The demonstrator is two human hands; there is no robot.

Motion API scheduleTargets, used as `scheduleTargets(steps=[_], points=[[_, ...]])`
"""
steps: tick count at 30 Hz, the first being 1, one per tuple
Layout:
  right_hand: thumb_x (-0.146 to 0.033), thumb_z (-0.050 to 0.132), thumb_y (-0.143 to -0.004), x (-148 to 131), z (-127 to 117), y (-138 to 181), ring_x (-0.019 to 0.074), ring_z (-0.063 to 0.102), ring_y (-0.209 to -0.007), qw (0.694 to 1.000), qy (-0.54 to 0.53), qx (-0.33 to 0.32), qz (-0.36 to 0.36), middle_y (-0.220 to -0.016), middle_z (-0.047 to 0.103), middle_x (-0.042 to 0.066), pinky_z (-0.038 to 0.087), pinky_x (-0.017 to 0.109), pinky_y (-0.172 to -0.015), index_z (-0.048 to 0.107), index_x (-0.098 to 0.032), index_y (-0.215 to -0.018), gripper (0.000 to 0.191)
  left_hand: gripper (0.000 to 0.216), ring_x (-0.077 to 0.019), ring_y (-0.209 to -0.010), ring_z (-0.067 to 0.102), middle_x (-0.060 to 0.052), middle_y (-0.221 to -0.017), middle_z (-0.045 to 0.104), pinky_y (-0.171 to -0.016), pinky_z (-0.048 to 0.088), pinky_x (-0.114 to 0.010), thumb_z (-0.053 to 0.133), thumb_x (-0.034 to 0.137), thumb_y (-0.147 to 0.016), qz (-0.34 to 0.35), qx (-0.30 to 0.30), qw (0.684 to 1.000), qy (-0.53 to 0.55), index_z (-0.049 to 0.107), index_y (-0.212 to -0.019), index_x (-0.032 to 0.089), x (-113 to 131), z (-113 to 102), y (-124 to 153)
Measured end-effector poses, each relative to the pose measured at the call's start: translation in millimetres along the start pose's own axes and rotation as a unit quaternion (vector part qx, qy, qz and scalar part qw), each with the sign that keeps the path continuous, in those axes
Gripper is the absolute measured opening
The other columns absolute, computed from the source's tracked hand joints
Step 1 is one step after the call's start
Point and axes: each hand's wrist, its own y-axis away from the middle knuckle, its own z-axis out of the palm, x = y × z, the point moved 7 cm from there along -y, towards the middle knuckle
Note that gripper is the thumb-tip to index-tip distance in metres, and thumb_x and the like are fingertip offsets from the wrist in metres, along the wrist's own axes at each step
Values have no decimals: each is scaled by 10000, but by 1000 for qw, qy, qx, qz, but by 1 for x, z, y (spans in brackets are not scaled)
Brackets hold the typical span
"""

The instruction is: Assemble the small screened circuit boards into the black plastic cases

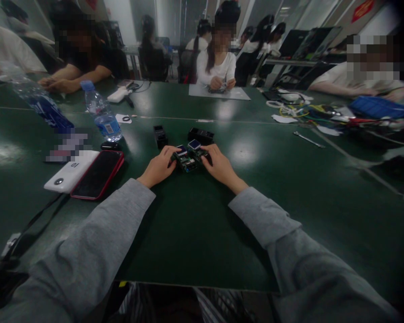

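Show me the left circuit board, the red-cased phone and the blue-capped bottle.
Left circuit board (186,161): head view, middle of its upper face.
Red-cased phone (97,175): head view, on its dark screen.
Blue-capped bottle (107,126): head view, on its label.

Two circuit boards (186,163) lie side by side on the worktop (195,233), between the left hand (160,166) at nine o'clock and the right hand (221,167) at three. Counted from the boards, one case (160,137) stands at eleven, another case (202,134) just past twelve. The phone (98,174) is at nine, the power bank (70,172) just beyond it. A bottle (106,121) stands at ten, a second bottle (43,104) farther out. The wrench (309,139) lies between two and three, before a cable heap (330,114) holding a tray (380,108).
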Motion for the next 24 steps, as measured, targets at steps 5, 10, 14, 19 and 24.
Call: scheduleTargets(steps=[5,10,14,19,24], points=[[-412,504,-947,1,4,1,310,602,-1089,1000,8,-19,-2,-1263,530,140,547,497,-893,438,-215,-1384,485,472,-163,-891,638,-76,-1347,501,-755,565,-324,552,136,-909,4,6,1000,1,456,-1356,255,1,-1,0],[-342,480,-950,3,7,1,313,576,-1161,999,20,-27,-7,-1278,541,147,515,517,-972,405,-200,-1410,487,471,-164,-896,637,-79,-1356,497,-766,567,-331,543,128,-912,6,2,1000,-5,455,-1358,252,3,-2,1],[-334,467,-954,4,8,0,314,570,-1177,999,22,-25,-6,-1281,547,151,512,523,-977,412,-199,-1408,477,475,-161,-887,637,-81,-1359,499,-762,569,-327,550,129,-910,5,4,1000,-3,456,-1359,252,2,-2,0],[-331,464,-952,4,7,0,318,571,-1178,999,31,-19,-5,-1279,552,145,514,533,-974,416,-211,-1409,475,466,-158,-886,642,-74,-1357,508,-776,571,-325,542,128,-916,1,5,1000,-8,464,-1357,255,3,-2,0],[-331,476,-946,4,5,1,314,594,-1123,999,30,-19,5,-1271,559,146,526,528,-947,430,-200,-1400,475,425,-171,-914,644,-65,-1333,539,-804,569,-338,525,122,-928,2,19,999,-30,497,-1333,247,3,-6,1]])
